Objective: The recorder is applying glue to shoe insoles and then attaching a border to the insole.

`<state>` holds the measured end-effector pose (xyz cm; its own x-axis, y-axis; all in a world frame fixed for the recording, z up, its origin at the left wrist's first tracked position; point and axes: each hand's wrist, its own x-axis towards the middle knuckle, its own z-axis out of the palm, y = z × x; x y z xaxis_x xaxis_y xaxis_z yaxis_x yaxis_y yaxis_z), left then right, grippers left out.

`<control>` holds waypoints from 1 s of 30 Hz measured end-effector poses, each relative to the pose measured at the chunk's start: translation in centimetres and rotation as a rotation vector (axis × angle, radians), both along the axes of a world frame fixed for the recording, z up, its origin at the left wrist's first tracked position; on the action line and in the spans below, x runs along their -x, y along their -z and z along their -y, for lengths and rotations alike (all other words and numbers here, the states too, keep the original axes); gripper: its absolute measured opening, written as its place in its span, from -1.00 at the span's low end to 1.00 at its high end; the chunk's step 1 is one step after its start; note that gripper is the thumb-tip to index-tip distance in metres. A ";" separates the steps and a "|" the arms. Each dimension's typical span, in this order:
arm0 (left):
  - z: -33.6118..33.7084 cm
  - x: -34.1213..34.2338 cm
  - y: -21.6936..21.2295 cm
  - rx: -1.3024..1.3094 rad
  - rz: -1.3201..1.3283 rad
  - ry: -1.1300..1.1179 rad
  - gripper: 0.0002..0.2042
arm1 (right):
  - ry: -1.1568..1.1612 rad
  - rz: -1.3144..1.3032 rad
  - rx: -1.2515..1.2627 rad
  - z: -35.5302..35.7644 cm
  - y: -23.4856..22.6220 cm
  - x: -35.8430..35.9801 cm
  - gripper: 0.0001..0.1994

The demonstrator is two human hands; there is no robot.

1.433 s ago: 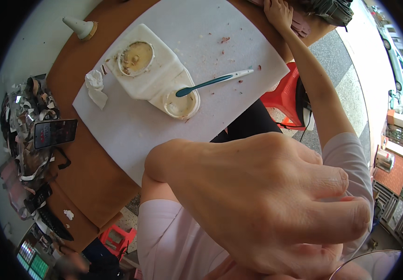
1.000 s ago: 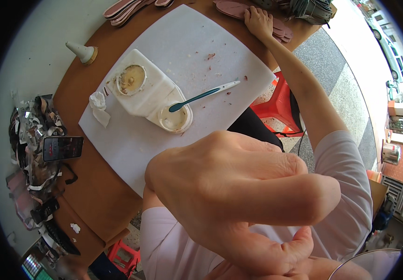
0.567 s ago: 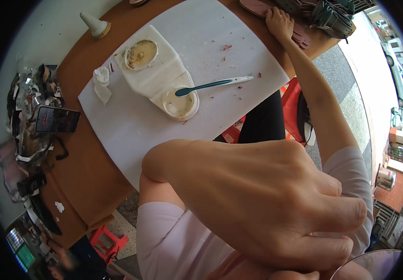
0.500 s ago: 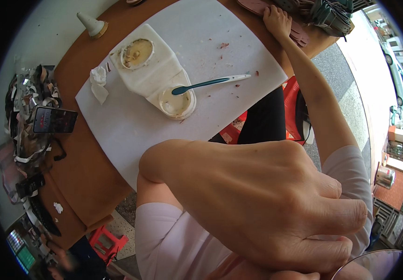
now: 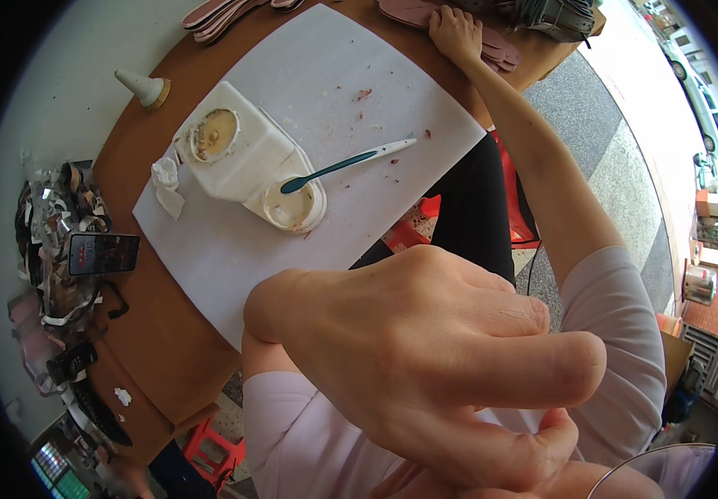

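In the head view, the left hand [image 5: 434, 374] fills the lower middle, raised close to the camera with its fingers curled together; whether it pinches anything I cannot tell. The right hand [image 5: 456, 32] rests far off at the table's far edge, flat on a stack of pinkish cut-out pieces [image 5: 425, 12] — closed around nothing.

Since a moment ago the view has swung a little, and the right hand has stayed on that stack, so the pieces look to be what is being fetched.

On the white paper sheet [image 5: 242, 241] stands a white glue container [image 5: 246, 158] with a teal-handled brush [image 5: 346, 162] propped in its cup. The round brown table [image 5: 159, 333] also carries a phone [image 5: 103, 253] — beyond it, paved ground.
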<state>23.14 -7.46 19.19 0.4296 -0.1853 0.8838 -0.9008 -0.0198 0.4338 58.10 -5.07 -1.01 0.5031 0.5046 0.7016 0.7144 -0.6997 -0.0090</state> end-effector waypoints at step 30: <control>-0.6 -2.4 1.8 -0.051 -0.129 -0.140 -0.84 | 0.013 -0.044 0.017 0.4 -0.5 1.3 -0.74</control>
<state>25.57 -6.83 17.39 0.5633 -0.1589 0.8108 -0.8248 -0.1658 0.5405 56.81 -5.45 -0.49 0.5397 0.5095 0.6702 0.7046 -0.7090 -0.0284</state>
